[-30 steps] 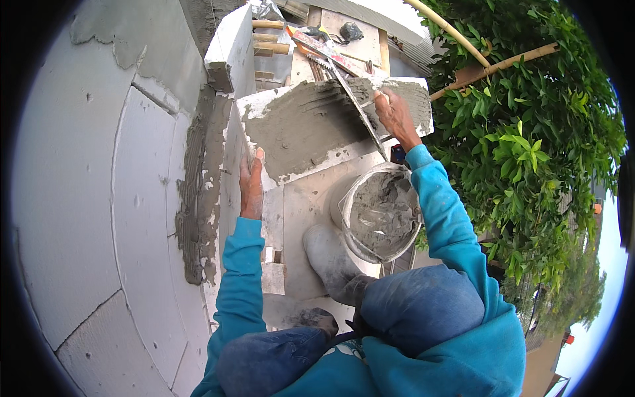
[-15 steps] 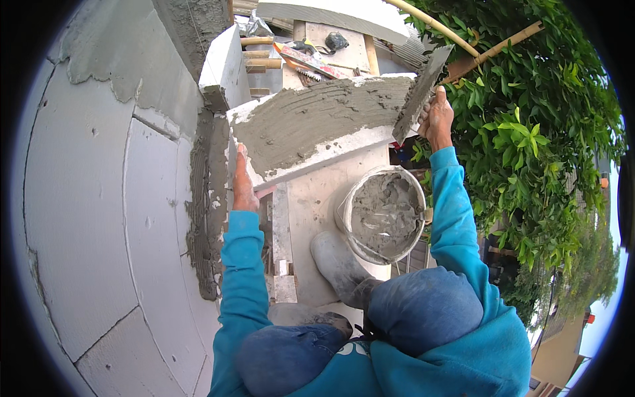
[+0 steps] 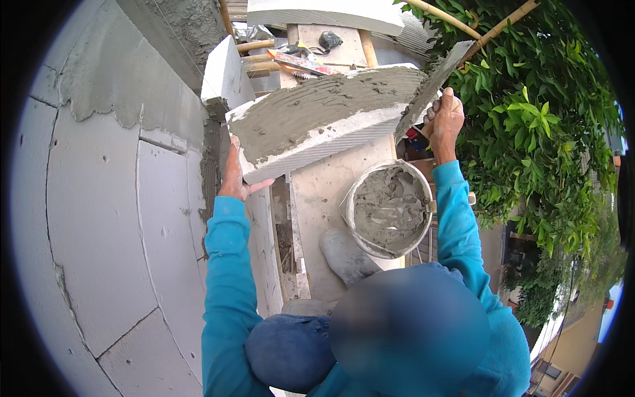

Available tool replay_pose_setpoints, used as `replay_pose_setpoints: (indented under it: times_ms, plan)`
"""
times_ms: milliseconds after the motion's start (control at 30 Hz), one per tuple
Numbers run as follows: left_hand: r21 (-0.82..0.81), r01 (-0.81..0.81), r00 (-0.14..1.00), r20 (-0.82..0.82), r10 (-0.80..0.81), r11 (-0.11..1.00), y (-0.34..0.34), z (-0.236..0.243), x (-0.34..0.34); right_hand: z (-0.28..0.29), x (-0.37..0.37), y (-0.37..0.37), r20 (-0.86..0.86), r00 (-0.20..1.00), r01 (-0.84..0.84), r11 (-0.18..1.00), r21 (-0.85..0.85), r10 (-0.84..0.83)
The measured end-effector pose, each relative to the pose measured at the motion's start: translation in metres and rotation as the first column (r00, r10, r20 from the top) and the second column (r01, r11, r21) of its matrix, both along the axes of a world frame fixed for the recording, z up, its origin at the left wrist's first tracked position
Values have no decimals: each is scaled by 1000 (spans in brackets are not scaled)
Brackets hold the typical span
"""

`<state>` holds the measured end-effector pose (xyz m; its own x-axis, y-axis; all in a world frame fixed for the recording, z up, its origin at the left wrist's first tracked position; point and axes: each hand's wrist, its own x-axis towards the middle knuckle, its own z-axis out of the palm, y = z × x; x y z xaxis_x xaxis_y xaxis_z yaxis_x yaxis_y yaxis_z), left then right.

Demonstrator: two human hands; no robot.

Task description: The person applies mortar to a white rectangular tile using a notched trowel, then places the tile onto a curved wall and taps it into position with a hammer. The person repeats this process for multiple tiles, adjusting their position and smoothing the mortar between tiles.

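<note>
A long white lightweight block [image 3: 324, 147] lies across the space before me, its upper face coated with grey mortar [image 3: 324, 99] that shows ridges. My left hand [image 3: 233, 173] grips the block's left end, thumb along the end and a finger under the lower edge. In my right hand [image 3: 446, 126] is a flat trowel [image 3: 438, 79], its handle wrapped by the fingers. The mortar-smeared blade stands steeply at the block's right end and seems to touch it. Below the block sits a white bucket [image 3: 350, 221] holding wet mortar [image 3: 390, 208].
A block wall [image 3: 92, 218] rises along the left. Beyond the block, a saw [image 3: 301, 64] and a black tape measure [image 3: 330, 40] lie on a board. Bamboo poles [image 3: 503, 30] and leafy branches [image 3: 529, 119] crowd the right. My boot [image 3: 345, 257] stands beside the bucket.
The block has tipped so more of its near side shows. My left hand has turned, with a finger now visible under the edge. The trowel has shifted slightly right and up.
</note>
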<state>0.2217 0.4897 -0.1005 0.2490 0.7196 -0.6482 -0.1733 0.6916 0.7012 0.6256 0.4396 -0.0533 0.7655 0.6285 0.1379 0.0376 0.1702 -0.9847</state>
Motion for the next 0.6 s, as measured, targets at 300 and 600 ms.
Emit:
replay_pose_setpoints:
  times_ms: [300, 600]
  plan:
    - [3, 42, 999, -15, -41, 999, -1, -10, 4, -101, 130, -37, -568, 819, 187, 897, 401, 83]
    - [-45, 29, 1000, -11, -29, 999, 0, -13, 0, -129, 139, 23, -499, 864, 182, 884, 430, 65]
